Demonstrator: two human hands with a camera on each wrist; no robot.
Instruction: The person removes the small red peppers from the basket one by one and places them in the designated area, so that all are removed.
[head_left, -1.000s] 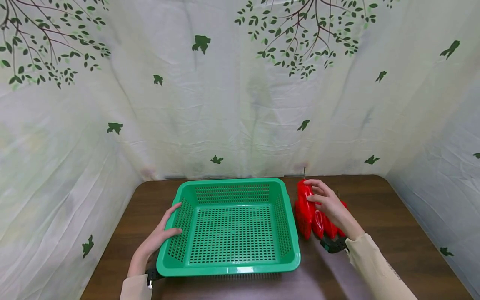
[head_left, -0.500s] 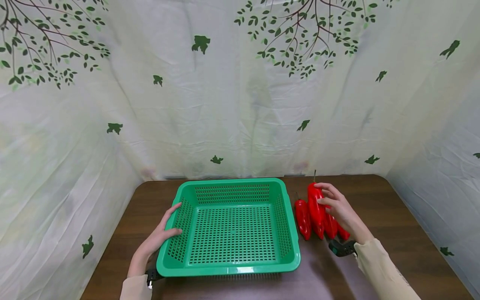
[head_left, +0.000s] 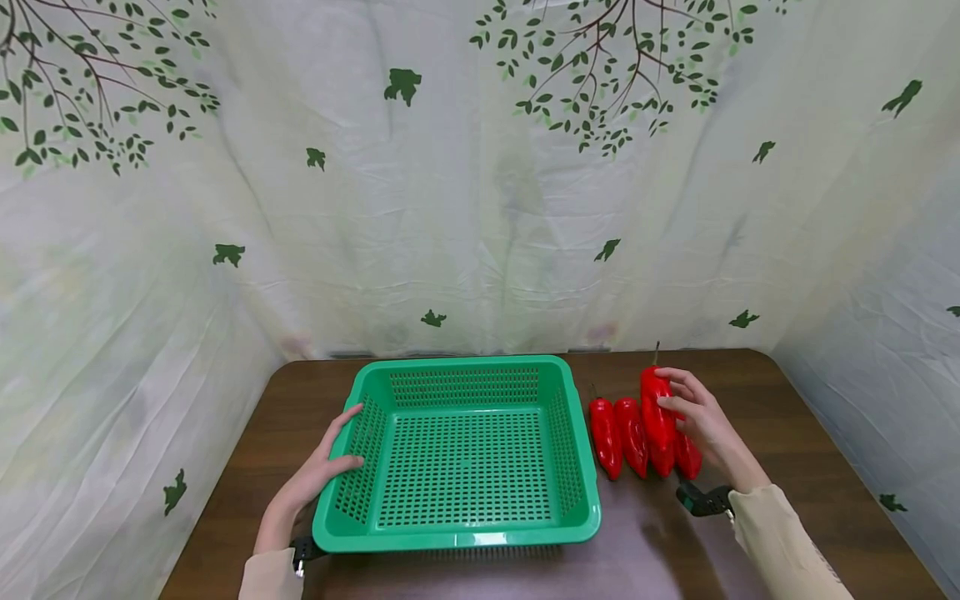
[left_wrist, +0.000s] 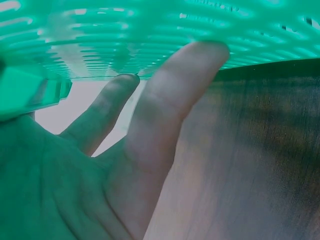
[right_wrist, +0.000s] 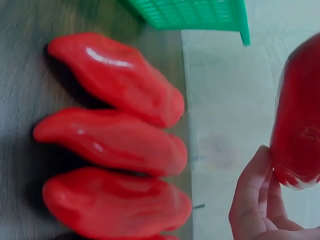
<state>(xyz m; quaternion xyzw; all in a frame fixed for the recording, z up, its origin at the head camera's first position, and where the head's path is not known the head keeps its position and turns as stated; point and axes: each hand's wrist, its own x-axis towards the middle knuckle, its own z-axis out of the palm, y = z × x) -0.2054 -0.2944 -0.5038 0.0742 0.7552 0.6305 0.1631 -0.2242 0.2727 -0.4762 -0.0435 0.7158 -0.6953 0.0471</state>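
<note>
My right hand [head_left: 705,417] pinches a long red pepper [head_left: 657,421] by its upper part, its thin stem pointing up. In the right wrist view that pepper [right_wrist: 300,115] hangs at the right edge, with fingertips [right_wrist: 257,162] touching its lower end. Beneath and beside it, several more red peppers [head_left: 605,437] lie in a row on the table. The held pepper and hand partly cover the row's right end. On the left, my left hand [head_left: 318,471] grips the left side of a green slotted basket [head_left: 457,540], thumb and a finger over the rim; other fingers [left_wrist: 160,100] touch its outer wall from below.
The basket stands on a dark brown wooden table [head_left: 780,467], directly left of the pepper row. A pale curtain [head_left: 480,208] with printed leaves rises behind the table and at both sides. Black wrist straps [head_left: 703,500] with cameras sit on both wrists.
My right hand has carried the held pepper rightward over the row, uncovering the peppers at its left. The left hand and basket have stayed in place.
</note>
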